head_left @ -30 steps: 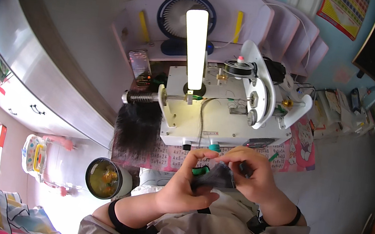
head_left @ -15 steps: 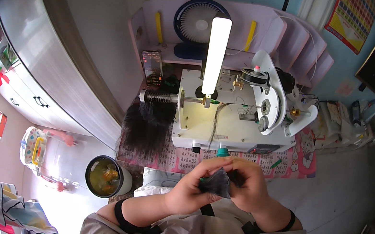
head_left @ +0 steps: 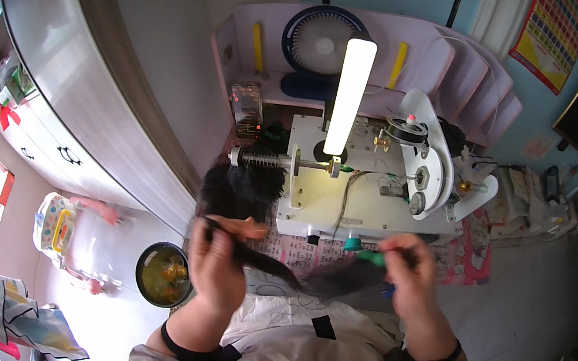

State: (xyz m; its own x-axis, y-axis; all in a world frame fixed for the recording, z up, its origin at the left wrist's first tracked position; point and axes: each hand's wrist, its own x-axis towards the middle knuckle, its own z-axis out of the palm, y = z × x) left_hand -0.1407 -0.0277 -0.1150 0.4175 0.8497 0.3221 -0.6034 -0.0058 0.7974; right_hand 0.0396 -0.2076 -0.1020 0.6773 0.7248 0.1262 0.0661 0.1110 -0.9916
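Note:
A dark strand of loose hair point(head_left: 290, 273) stretches across my lap between my two hands, sagging in the middle. My left hand point(head_left: 214, 263) is closed around one end, with its thumb pointing to the right. At the other end my right hand point(head_left: 410, 277) pinches the hair beside a small green piece point(head_left: 372, 257), whose kind I cannot make out. In front of me stands a white table machine point(head_left: 328, 216) with a spring-wound shaft point(head_left: 262, 159) and pulley wheels point(head_left: 420, 178). More black hair point(head_left: 240, 184) hangs from the shaft's left end.
A lit lamp bar point(head_left: 350, 96) rises over the machine. Behind it a lilac shelf point(head_left: 301, 98) holds a blue fan point(head_left: 324, 45); a phone point(head_left: 246, 110) leans at its left. A bucket of yellowish liquid point(head_left: 161, 275) stands on the floor at my left.
My hands were together holding a dark bundle at my lap. They have moved apart to either side, and the hair is spread between them. The view has shifted slightly.

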